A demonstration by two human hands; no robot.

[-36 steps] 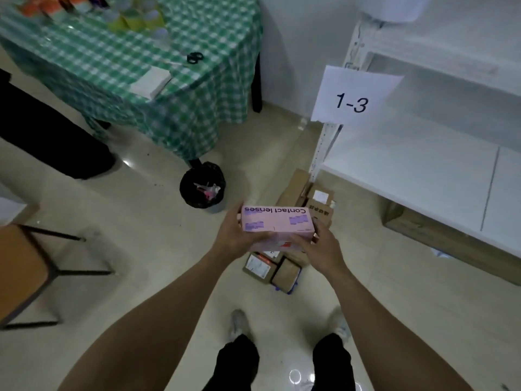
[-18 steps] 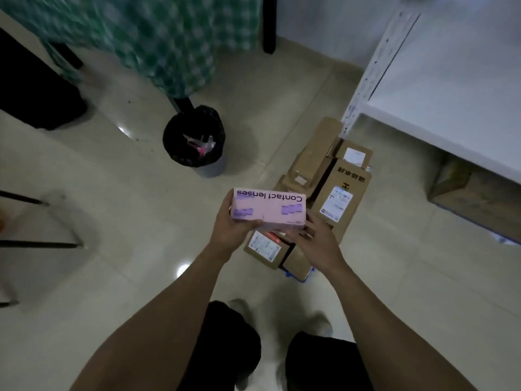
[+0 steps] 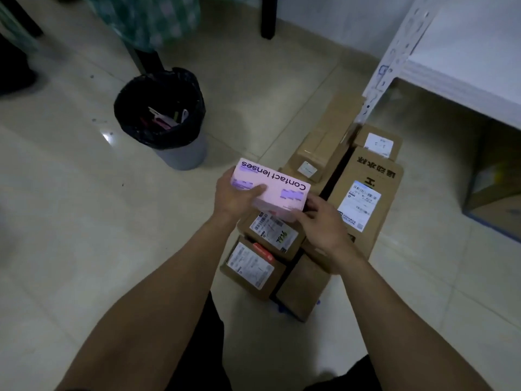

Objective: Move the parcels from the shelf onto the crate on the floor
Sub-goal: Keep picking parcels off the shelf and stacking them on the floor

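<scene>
Pale glossy floor tiles [image 3: 70, 221] in dim light, with a pile of brown cardboard parcels [image 3: 318, 148] near the middle, several bearing white shipping labels. Over the left edge of that pile, a pink box [image 3: 270, 187] printed "Contact lenses", long side slanting down to the right, lettering upside down from the head view; touching the parcels beneath or just clear of them, impossible to tell. Left hand [image 3: 234, 198] clasped round the box's left end, thumb lying across the top face. Right hand [image 3: 324, 224] at the box's near right corner, above the pile, fingers curled against that end and gripping it. Left of the pile and well apart, a grey bin [image 3: 183, 156] lined with a black bag, bits of rubbish inside. Beyond the pile, at its far right corner, a white perforated shelf post [image 3: 394, 52] carrying a white shelf [image 3: 465, 52]. Right of the pile, under that shelf, another cardboard box [image 3: 493, 198]. Far to the pile's upper left, a hanging green checked cloth [image 3: 146, 21], blurred.
</scene>
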